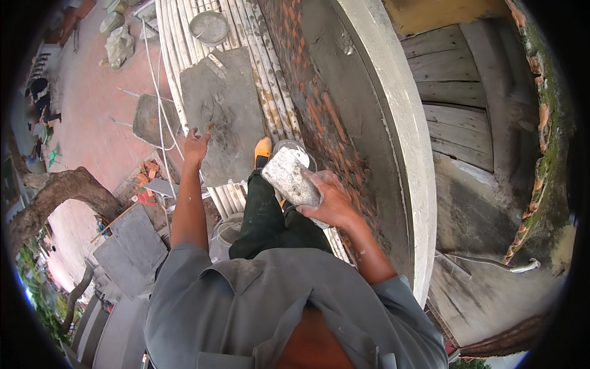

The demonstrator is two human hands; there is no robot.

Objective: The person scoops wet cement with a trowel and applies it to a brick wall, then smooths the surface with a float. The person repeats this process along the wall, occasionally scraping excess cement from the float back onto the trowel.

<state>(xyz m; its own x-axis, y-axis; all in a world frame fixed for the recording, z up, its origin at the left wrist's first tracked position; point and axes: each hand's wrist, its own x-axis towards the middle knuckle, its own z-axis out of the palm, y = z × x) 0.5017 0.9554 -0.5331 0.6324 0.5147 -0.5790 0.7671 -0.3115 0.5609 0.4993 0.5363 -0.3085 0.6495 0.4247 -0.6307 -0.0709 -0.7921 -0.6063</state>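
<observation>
My left hand [196, 146] is raised at the left edge of a grey mortar-covered board [230, 147]. Its fingers are partly bent and apart, with no object visible in them. Just beyond the fingertips, a small brownish handle-like piece [211, 126] lies on the board. My right hand [332, 198] grips a pale, mortar-smeared rectangular block [287, 178] by its near right end; its exact kind is unclear. Partly hidden behind the block is a round bucket [311, 161], close to my orange-covered foot [263, 147].
I am on a platform of pale poles [175, 37] alongside a partly plastered brick wall [313, 92] with a curved pale ledge [405, 123]. A round mortar pan [209, 28] sits farther along. Below stand a wheelbarrow [153, 120], a tree trunk [67, 194] and people at far left.
</observation>
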